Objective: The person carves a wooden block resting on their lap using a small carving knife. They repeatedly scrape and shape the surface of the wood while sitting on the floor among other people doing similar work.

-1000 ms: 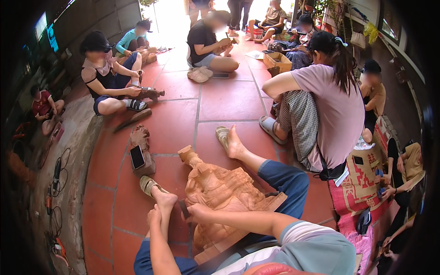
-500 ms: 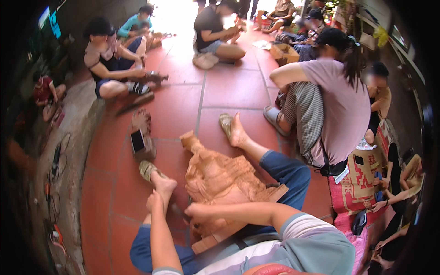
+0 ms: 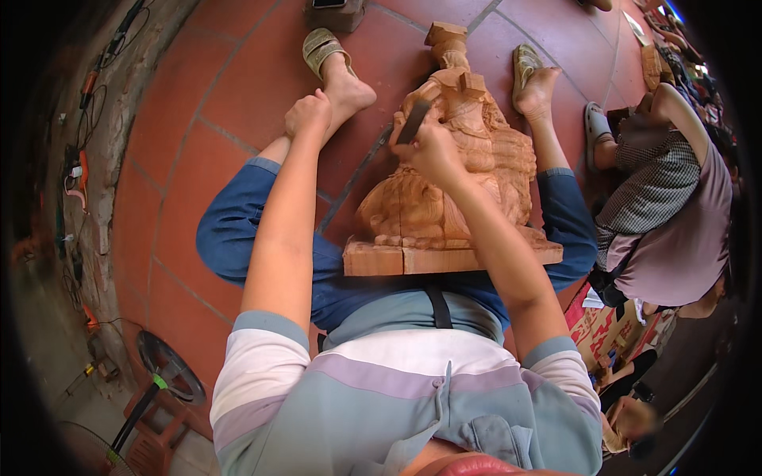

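A carved wooden statue [image 3: 484, 166] lies between my bent legs, its flat base [image 3: 452, 260] towards my lap and its narrow end pointing away. My right hand [image 3: 432, 151] is closed on a dark flat strip [image 3: 413, 122] over the statue's upper left side. The strip's exact kind cannot be made out, and part of it is hidden in the grip. Beside my left ankle, my left hand [image 3: 308, 113] is closed with its fingers curled; whatever it may hold is hidden.
Red floor tiles [image 3: 190, 190] surround me. A wooden block [image 3: 337, 16] with a phone on it lies past my left foot. A person in a pink shirt [image 3: 679, 238] sits close on the right. Cables [image 3: 89, 166] run along the left ledge, near a black-rimmed wheel [image 3: 171, 367].
The view has tipped down towards my lap. The statue now sits straighter, base across my lap. My right hand has moved from its lower left side up to its upper part, showing the dark strip.
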Motion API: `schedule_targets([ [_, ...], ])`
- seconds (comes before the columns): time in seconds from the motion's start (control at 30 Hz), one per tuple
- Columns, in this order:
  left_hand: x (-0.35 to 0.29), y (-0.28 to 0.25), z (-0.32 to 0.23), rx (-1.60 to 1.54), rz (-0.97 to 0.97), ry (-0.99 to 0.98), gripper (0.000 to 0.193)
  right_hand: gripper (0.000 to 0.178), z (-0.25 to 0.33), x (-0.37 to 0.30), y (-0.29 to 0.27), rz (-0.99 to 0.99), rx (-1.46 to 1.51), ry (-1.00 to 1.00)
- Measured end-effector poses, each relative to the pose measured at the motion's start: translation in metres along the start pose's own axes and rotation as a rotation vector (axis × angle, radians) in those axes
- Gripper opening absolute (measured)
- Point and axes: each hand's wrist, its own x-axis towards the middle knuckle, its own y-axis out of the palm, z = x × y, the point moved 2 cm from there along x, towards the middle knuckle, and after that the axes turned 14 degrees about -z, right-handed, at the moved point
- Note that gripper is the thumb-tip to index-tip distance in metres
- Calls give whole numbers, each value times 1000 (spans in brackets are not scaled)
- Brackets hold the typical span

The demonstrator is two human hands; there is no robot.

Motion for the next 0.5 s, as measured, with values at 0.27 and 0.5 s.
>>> schedule_targets([
  [0.27, 10, 9, 2, -22, 9, 23, 55, 9, -5, -11, 21, 226, 24, 10],
  [0.5, 10, 9, 3, -34, -17, 21, 55, 10, 14, -35, 30, 388, 28, -34],
])
